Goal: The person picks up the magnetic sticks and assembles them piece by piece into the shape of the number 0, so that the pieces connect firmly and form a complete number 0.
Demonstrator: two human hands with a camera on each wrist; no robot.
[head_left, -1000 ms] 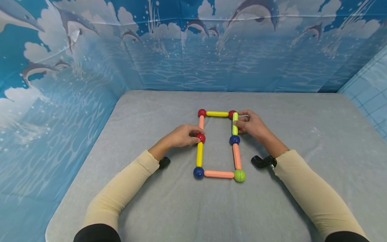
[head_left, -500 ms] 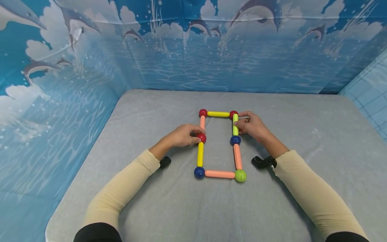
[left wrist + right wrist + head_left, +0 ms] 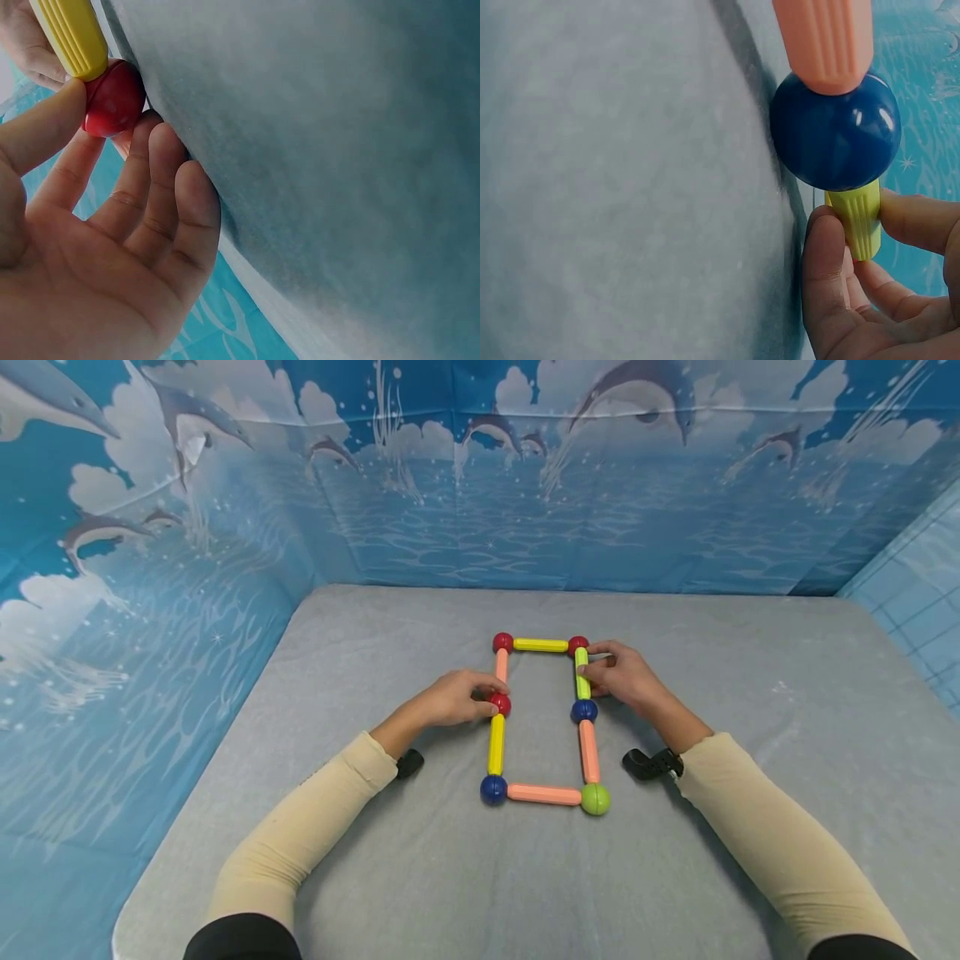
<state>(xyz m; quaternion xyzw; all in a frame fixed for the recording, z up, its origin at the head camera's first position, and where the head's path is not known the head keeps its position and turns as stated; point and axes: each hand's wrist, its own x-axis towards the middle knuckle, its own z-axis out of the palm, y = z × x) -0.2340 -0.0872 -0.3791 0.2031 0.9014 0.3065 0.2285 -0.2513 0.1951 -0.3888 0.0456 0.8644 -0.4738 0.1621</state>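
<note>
Item: rod-and-ball frame, a closed rectangle lying flat on the grey desk (image 3: pixel 375 860).

Your left hand (image 3: pixel 450 697) pinches the red ball (image 3: pixel 499 702) midway along the frame's left side, between thumb and fingers; a yellow rod (image 3: pixel 495 743) joins that ball.

Your right hand (image 3: pixel 626 677) grips the lime-green rod (image 3: pixel 581 675) on the right side, thumb and fingers curled round it, just above the blue ball (image 3: pixel 583 711), which meets a salmon rod (image 3: pixel 588 751).
</note>
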